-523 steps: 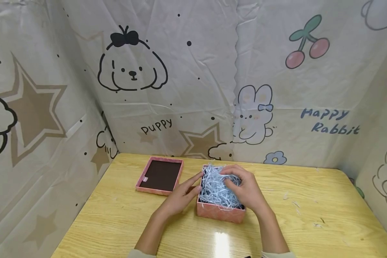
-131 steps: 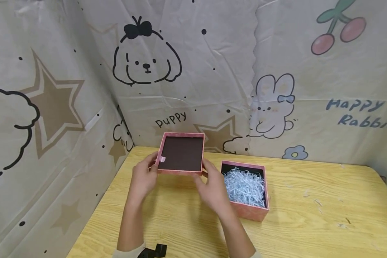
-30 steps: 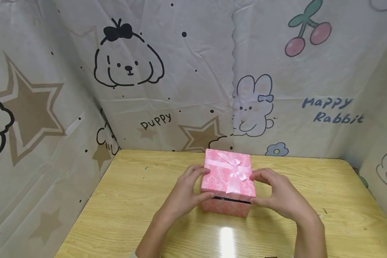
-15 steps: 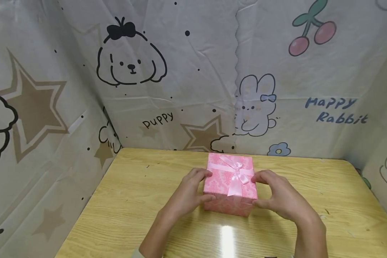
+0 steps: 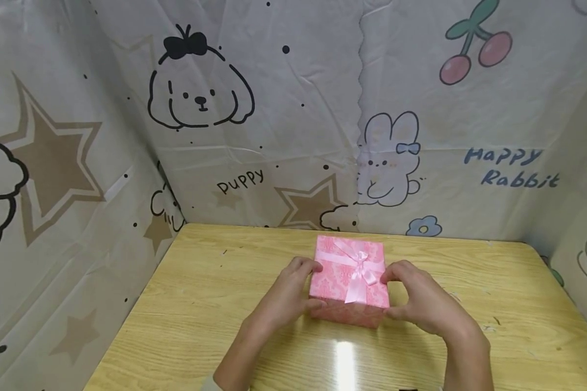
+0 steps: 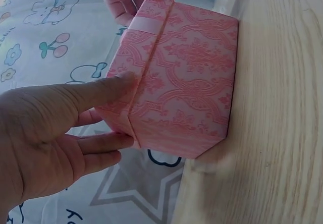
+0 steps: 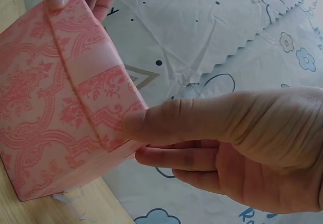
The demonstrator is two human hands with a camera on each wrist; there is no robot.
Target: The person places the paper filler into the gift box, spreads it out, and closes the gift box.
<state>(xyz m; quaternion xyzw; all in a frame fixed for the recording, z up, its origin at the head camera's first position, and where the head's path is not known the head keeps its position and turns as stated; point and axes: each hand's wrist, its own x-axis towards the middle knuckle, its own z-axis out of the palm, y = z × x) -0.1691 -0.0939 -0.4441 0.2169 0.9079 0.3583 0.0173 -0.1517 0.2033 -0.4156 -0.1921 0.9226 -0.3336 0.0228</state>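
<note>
A pink patterned gift box stands on the table, its lid down over it. Pale pink ribbon crosses the lid and ends in a bow. My left hand holds the lid at its left side, thumb at the front corner and fingers along the side. On the opposite side my right hand grips the lid the same way. In the left wrist view the left thumb lies across the lid's front, just above its lower edge. In the right wrist view the right thumb presses near the lid's corner. The box's contents are hidden.
The wooden table carries small paper scraps to the right of the box. A printed cloth hangs behind the table and along both sides.
Earlier the box stood uncovered with blue shredded paper inside, and the lid lay at left. Both hands lifted the lid onto the box; the dark gap under it has since closed.
</note>
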